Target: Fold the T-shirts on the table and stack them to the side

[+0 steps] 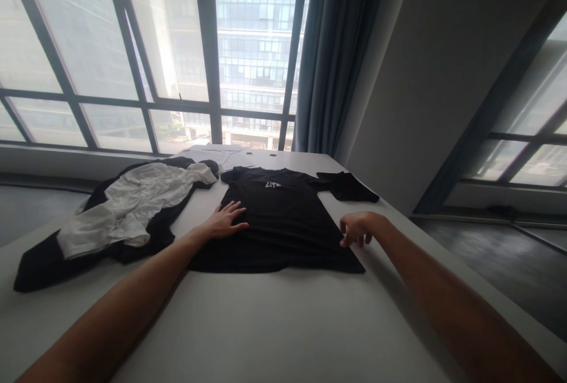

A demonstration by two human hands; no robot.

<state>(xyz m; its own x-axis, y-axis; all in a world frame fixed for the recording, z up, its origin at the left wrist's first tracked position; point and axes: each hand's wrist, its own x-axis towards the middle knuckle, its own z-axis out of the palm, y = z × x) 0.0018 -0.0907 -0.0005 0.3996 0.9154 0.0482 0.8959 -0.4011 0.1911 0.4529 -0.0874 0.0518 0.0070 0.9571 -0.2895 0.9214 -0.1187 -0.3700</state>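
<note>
A black T-shirt (283, 223) lies spread on the white table, its collar toward the window and small white lettering near the top. My left hand (225, 220) rests flat on its left side, fingers spread. At the right edge of the shirt, my right hand (357, 227) has its fingers bent down in a pinch on the cloth; the fingertips are partly hidden.
To the left, a crumpled white garment (128, 208) lies over dark clothing (39, 262). A folded black cloth (352, 187) is near the right edge of the white table (266, 324). White items (221, 157) lie at the far end, before the window and a blue-grey curtain (332, 58).
</note>
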